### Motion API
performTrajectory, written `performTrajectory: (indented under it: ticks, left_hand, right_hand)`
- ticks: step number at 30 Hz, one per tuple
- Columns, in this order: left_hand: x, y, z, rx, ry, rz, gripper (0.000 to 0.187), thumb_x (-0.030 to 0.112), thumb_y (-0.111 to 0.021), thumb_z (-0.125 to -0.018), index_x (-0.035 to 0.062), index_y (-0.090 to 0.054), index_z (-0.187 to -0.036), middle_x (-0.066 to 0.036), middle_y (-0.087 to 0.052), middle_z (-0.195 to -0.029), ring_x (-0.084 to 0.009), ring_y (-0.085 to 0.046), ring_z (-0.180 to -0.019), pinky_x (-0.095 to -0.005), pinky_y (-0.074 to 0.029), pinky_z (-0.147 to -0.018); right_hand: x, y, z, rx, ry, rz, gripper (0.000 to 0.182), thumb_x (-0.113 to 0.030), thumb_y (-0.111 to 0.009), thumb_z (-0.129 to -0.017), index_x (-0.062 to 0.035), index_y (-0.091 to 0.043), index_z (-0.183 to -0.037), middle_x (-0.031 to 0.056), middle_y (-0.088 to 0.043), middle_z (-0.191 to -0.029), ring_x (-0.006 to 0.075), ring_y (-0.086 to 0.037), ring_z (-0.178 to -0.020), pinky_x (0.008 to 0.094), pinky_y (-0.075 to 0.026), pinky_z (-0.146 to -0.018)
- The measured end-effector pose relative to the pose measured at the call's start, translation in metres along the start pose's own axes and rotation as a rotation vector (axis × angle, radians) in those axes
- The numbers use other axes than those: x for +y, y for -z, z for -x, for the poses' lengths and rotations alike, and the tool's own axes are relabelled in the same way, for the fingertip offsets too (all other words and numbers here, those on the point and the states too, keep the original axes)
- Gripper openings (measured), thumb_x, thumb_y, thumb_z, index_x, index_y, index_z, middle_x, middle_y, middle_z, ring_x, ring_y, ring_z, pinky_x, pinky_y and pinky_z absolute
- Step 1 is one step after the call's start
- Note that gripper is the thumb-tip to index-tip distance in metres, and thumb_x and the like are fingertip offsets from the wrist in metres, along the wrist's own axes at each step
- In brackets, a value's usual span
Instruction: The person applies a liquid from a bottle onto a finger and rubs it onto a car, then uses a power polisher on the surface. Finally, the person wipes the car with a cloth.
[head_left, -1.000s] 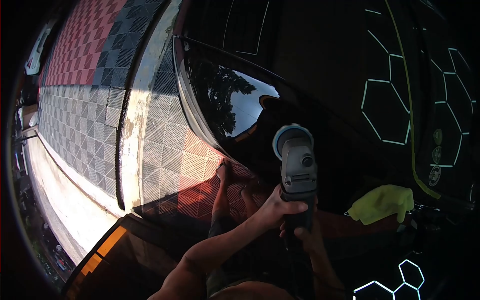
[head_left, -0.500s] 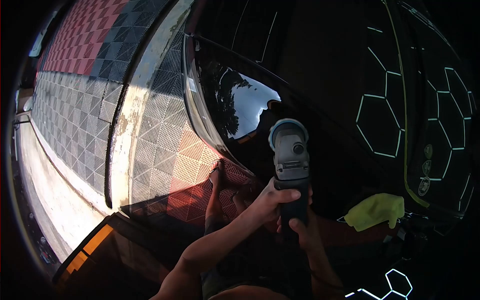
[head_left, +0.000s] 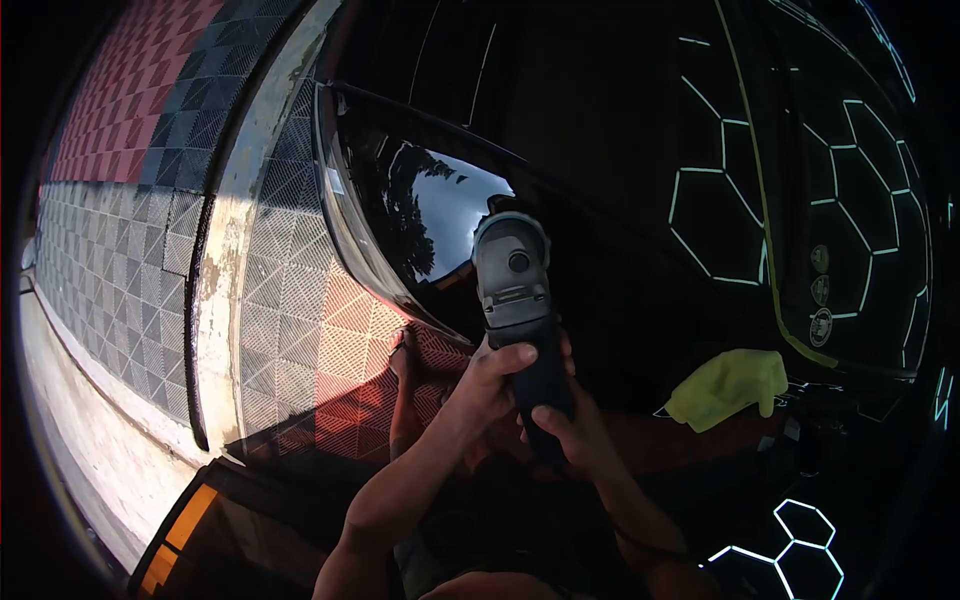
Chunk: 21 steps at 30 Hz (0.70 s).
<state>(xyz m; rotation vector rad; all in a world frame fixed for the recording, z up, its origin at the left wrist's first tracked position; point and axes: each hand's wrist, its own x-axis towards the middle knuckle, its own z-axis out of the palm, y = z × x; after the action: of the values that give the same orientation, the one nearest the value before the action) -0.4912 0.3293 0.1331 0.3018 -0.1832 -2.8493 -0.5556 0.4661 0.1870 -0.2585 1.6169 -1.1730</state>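
Observation:
A grey and black power polisher [head_left: 513,285] with a pale blue-rimmed pad lies against the dark, glossy car panel [head_left: 590,250]. My left hand [head_left: 492,378] is wrapped round its body just behind the grey head, the thumb across the top. Lower down, my right hand [head_left: 575,428] grips the black rear part of the handle, thumb on top. The pad's underside is hidden by the tool's head. Sky and tree shapes are mirrored in the panel beyond the tool.
A yellow-green cloth [head_left: 728,389] lies on the dark surface to the right. Yellowish tape [head_left: 768,240] runs along the panel among hexagonal light reflections. Left are grey and red floor tiles [head_left: 290,260] and a pale concrete strip [head_left: 222,300]. A bare foot shows below the car's edge.
Both hands and the polisher have shifted left across the dark panel, closer to the sky reflection. The view has also moved, so the cloth and tape appear farther left.

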Motion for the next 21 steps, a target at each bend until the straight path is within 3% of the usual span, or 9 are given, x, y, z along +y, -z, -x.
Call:
performTrajectory:
  ticks: [10, 16, 21]
  left_hand:
    - [-0.096, -0.034, -0.001, 0.021, 0.08, -0.134, 0.054, 0.026, -0.076, -0.076, -0.0013, -0.054, -0.117, -0.013, -0.065, -0.1, -0.0228, -0.066, -0.092, -0.0357, -0.056, -0.08]
    - [-0.069, -0.032, -0.004, 0.065, 0.018, -0.102, 0.05, 0.027, -0.074, -0.078, -0.0022, -0.055, -0.115, -0.014, -0.064, -0.1, -0.0231, -0.066, -0.091, -0.0338, -0.057, -0.077]
    - [-0.053, -0.012, 0.003, 0.059, -0.08, -0.042, 0.058, 0.028, -0.073, -0.079, 0.0, -0.048, -0.123, -0.015, -0.062, -0.103, -0.0259, -0.066, -0.092, -0.0364, -0.058, -0.075]
  right_hand:
    - [0.022, 0.072, 0.07, 0.056, -0.005, -0.027, 0.064, -0.055, -0.068, -0.079, 0.0037, -0.058, -0.102, 0.0126, -0.065, -0.081, 0.0208, -0.068, -0.07, 0.032, -0.056, -0.061]
    - [0.004, 0.055, 0.046, -0.001, 0.011, 0.016, 0.066, -0.058, -0.065, -0.08, 0.0041, -0.058, -0.101, 0.0124, -0.064, -0.081, 0.0203, -0.067, -0.068, 0.0317, -0.056, -0.061]
    - [-0.005, 0.034, 0.028, -0.053, -0.009, 0.039, 0.061, -0.053, -0.063, -0.084, 0.0042, -0.056, -0.105, 0.0119, -0.063, -0.081, 0.0187, -0.066, -0.067, 0.0302, -0.054, -0.061]
